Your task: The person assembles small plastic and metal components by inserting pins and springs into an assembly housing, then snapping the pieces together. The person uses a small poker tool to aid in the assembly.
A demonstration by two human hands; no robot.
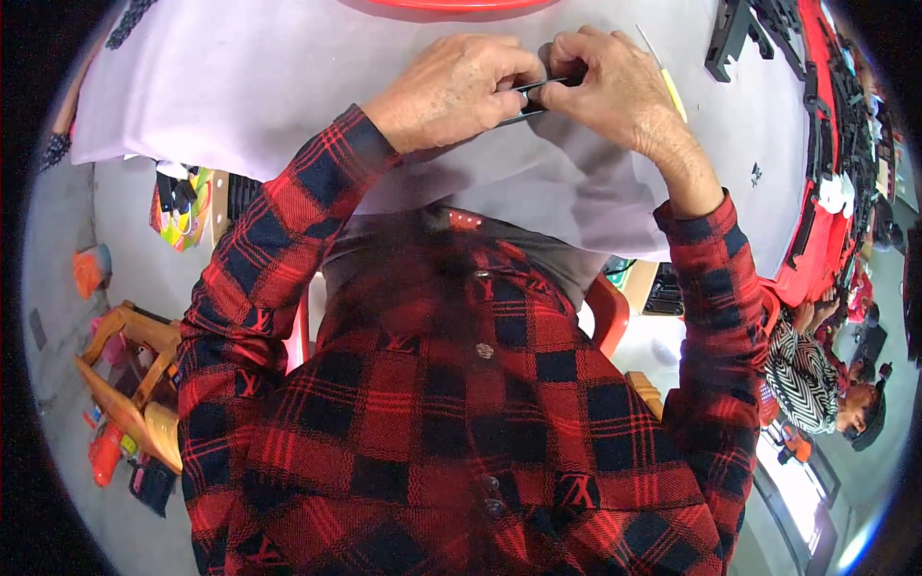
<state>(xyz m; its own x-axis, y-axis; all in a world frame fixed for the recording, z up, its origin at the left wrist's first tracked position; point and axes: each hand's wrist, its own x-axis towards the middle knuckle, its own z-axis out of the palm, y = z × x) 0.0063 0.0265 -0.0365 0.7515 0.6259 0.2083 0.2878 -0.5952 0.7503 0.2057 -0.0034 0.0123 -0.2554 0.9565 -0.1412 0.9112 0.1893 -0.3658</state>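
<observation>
Over the table, my left hand (451,88) and my right hand (613,88) meet with their fingers closed on a small dark part with a thin straight edge (523,118). Thumbs and fingertips pinch it from both sides. Most of the part is hidden by my fingers, so its kind cannot be made out. Just beyond my right wrist lies a thin tool with a yellow handle (671,96) and a slim pale shaft.
A pale cloth (240,86) covers the table. At the far edge is a red basin (461,8). Black plastic parts (735,43) lie far right, with several more on a red surface (816,230). Small black bits (757,175) are nearer. Another person (807,379) sits at right.
</observation>
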